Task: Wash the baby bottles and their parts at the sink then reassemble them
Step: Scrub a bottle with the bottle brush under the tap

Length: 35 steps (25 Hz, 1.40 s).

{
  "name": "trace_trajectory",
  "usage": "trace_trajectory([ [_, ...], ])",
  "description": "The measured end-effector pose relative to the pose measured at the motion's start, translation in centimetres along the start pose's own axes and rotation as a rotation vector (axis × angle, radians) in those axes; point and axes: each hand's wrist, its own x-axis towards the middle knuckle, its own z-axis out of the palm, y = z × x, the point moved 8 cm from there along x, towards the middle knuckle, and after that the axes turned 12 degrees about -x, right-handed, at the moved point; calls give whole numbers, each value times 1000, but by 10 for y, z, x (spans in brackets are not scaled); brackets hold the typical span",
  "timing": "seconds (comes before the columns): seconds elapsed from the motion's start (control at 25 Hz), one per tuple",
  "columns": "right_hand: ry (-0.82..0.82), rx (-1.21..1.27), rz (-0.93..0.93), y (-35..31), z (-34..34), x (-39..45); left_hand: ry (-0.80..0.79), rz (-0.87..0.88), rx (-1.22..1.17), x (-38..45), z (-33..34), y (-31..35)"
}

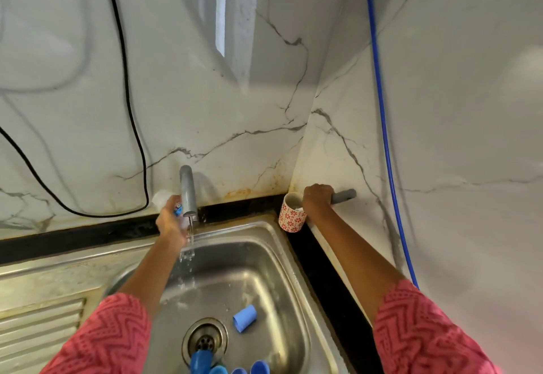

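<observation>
My left hand (169, 218) holds a clear baby bottle (162, 197) with blue markings beside the grey tap spout (187, 190). Water runs from the spout over my left wrist into the steel sink (258, 256). My right hand (318, 197) is closed around the grey tap handle (344, 195) on the right wall. A blue bottle cap (244, 318) lies on its side in the basin near the drain (205, 341). Several blue parts (229, 366) sit at the lower edge of the sink, partly cut off.
A white cup with red flower print (291, 212) stands on the black counter corner beside my right hand. A ribbed drainboard (41, 329) lies at the left. A black cable (129, 127) and a blue hose (382, 127) run down the marble walls.
</observation>
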Motion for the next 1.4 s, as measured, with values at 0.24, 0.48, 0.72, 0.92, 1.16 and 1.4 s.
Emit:
trace_trajectory([
  [0.24, 28, -162, -48, -8, -15, 14, -91, -80, 282, 12, -20, -10],
  [0.48, 7, -110, -1, 16, -59, -14, -220, -37, 600, 0, -31, -20],
  [0.72, 48, -79, -210, -50, -63, -67, -13, 218, 1211, -24, -105, -13],
  [0.92, 162, 283, -321, -100, -28, -109, -186, 150, 1428, -54, -145, -31],
  [1.16, 207, 498, -542, -113, -2, -141, -139, 189, 1511, -72, -157, -23],
  [1.4, 699, 173, -706, -130, -24, -168, -308, 309, 1773, -85, -130, -17],
])
